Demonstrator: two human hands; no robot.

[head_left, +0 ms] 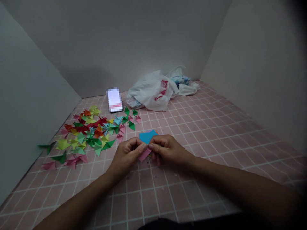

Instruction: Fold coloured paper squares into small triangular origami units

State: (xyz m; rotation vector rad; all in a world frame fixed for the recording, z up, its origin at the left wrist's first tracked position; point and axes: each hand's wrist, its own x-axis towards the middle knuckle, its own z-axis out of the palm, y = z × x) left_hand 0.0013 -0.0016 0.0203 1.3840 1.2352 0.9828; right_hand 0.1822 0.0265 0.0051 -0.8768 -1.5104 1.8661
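Observation:
A small folded piece of pink paper (pixel 144 155) is pinched between both my hands, low over the checked surface. My left hand (pixel 128 153) grips it from the left with thumb and fingers pressed together. From the other side, my right hand (pixel 165 147) pinches it, the two thumb tips almost meeting. My fingers cover part of the paper. Just beyond them lie blue paper sheets (pixel 146 136), with an orange edge showing beneath. To the left spreads a pile of folded paper pieces (pixel 93 127) in green, yellow, red, pink, orange and light blue.
A lit phone (pixel 115 100), its screen blurred, stands behind the pile. White plastic bags (pixel 153 91) with red print lie at the back. Pale walls rise on the left, at the back and on the right. A pink checked cover (pixel 216 137) lies underneath everything.

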